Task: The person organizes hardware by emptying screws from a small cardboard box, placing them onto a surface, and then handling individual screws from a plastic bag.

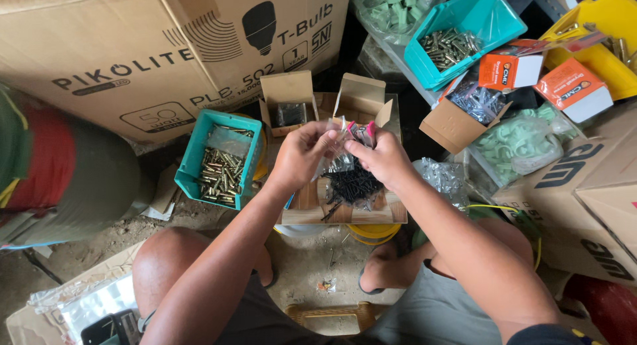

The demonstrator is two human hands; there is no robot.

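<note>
My left hand and my right hand both pinch the top of a small clear plastic bag with a pink strip at its mouth. The bag hangs over a pile of black screws heaped on a wooden board. Just behind the hands stand two small open cardboard boxes, one with dark screws inside.
A teal bin of brass-coloured screws sits left of the board. A large cardboard carton fills the back left. At right lie another teal bin, orange-and-white boxes, bags of green plastic clips, a yellow bin.
</note>
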